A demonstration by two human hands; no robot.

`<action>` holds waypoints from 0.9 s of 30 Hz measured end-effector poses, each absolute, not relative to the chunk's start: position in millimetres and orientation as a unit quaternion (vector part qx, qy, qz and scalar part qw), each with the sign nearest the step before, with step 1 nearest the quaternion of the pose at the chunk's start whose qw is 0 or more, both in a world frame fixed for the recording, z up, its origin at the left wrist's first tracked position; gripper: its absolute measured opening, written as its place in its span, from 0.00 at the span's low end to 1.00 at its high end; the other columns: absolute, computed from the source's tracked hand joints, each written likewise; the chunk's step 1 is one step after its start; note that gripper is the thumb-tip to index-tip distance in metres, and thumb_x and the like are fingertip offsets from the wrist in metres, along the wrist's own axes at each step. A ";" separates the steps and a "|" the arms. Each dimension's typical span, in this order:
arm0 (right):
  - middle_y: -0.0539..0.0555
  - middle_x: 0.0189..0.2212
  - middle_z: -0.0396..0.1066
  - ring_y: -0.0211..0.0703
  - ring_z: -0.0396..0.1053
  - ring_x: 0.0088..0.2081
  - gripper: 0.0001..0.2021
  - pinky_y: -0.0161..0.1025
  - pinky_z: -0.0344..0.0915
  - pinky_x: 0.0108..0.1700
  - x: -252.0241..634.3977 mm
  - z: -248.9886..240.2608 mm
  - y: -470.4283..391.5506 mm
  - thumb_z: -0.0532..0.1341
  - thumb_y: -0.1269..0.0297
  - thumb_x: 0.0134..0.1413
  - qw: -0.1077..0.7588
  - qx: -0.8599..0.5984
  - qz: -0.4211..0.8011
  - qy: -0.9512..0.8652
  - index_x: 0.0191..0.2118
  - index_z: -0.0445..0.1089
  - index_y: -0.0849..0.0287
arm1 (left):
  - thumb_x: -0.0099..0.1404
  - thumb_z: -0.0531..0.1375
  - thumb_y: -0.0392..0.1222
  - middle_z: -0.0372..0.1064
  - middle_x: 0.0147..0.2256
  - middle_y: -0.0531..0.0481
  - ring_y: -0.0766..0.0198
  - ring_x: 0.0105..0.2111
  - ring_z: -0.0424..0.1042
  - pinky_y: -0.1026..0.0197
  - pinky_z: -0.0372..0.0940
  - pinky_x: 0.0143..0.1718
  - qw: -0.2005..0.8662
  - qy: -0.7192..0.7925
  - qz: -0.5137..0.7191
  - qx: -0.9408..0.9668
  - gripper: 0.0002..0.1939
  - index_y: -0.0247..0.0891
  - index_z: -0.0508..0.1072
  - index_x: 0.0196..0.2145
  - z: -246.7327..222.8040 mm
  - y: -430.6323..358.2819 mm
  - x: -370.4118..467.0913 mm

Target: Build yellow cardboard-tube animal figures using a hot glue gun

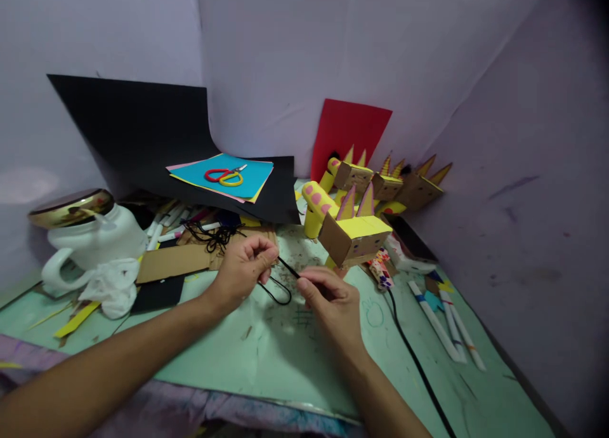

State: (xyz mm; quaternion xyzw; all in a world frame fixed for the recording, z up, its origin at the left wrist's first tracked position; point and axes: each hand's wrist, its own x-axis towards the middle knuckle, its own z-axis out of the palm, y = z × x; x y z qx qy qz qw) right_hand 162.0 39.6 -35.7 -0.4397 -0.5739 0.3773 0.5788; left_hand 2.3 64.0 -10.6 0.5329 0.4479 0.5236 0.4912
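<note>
A thin black cord (288, 268) is stretched between my two hands above the green tabletop. My left hand (247, 263) pinches one part of it between thumb and fingers, and a loop of the cord hangs below. My right hand (333, 298) pinches the other part, a short way to the right. Just behind my right hand stands a cardboard giraffe figure (354, 238) with a box head, yellow top and two pointed horns. A tangle of black cord (214, 235) lies behind my left hand, by some cardboard pieces (176, 263).
Scissors (226, 175) rest on coloured paper sheets (190, 171) over black card. A white teapot-like vessel (95, 241) stands left, crumpled tissue (114, 289) before it. More giraffe figures (387, 185) stand behind. At right are markers (435, 320), a phone (412, 238) and a black cable (413, 355).
</note>
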 end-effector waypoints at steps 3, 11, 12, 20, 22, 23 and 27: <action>0.52 0.29 0.73 0.36 0.66 0.25 0.03 0.32 0.60 0.24 164.5 -31.6 37.2 0.66 0.69 0.44 0.600 -0.404 0.320 -0.612 0.27 0.78 0.54 | 0.58 0.58 0.57 0.61 0.12 0.58 0.72 0.11 0.58 0.70 0.50 0.13 0.571 0.411 0.459 0.542 0.20 0.35 0.67 0.32 -15.5 62.1 8.6; 0.47 0.27 0.67 0.34 0.65 0.27 0.05 0.30 0.61 0.27 187.0 -30.7 37.5 0.65 0.69 0.49 0.578 -0.423 0.271 -0.643 0.29 0.77 0.51 | 0.56 0.57 0.62 0.61 0.15 0.60 0.73 0.10 0.58 0.71 0.51 0.11 0.673 0.328 0.402 0.527 0.23 0.40 0.57 0.28 -27.5 56.2 22.4; 0.47 0.27 0.67 0.33 0.65 0.27 0.04 0.30 0.60 0.26 189.9 -30.1 37.1 0.65 0.69 0.49 0.569 -0.430 0.249 -0.656 0.29 0.77 0.52 | 0.56 0.58 0.60 0.59 0.15 0.62 0.74 0.10 0.56 0.71 0.50 0.11 0.659 0.333 0.421 0.527 0.22 0.39 0.57 0.28 -26.8 56.5 21.2; 0.49 0.28 0.66 0.31 0.63 0.25 0.05 0.28 0.59 0.25 196.3 -32.3 30.6 0.63 0.74 0.52 0.494 -0.413 0.074 -0.762 0.33 0.74 0.58 | 0.58 0.55 0.39 0.59 0.16 0.58 0.72 0.15 0.58 0.69 0.53 0.17 0.500 0.436 0.411 0.625 0.08 0.36 0.66 0.23 -14.5 53.7 6.7; 0.50 0.29 0.66 0.31 0.64 0.26 0.05 0.28 0.60 0.24 198.2 -35.1 29.4 0.63 0.74 0.53 0.479 -0.417 0.051 -0.770 0.34 0.74 0.58 | 0.57 0.55 0.36 0.60 0.16 0.58 0.72 0.16 0.60 0.68 0.54 0.19 0.435 0.448 0.398 0.672 0.07 0.35 0.69 0.23 -14.3 54.1 3.0; 0.50 0.30 0.67 0.31 0.65 0.26 0.05 0.28 0.60 0.24 199.5 -36.3 28.7 0.63 0.73 0.53 0.472 -0.420 0.039 -0.774 0.34 0.74 0.58 | 0.57 0.55 0.35 0.61 0.16 0.57 0.72 0.17 0.60 0.68 0.54 0.20 0.408 0.450 0.389 0.693 0.08 0.34 0.71 0.23 -14.4 54.6 1.3; 0.51 0.30 0.67 0.33 0.67 0.27 0.04 0.28 0.61 0.25 205.3 -39.3 24.2 0.62 0.72 0.54 0.447 -0.431 0.001 -0.784 0.34 0.73 0.58 | 0.58 0.55 0.33 0.67 0.20 0.53 0.69 0.23 0.65 0.66 0.57 0.26 0.325 0.427 0.359 0.764 0.10 0.34 0.73 0.22 -14.0 56.2 -2.6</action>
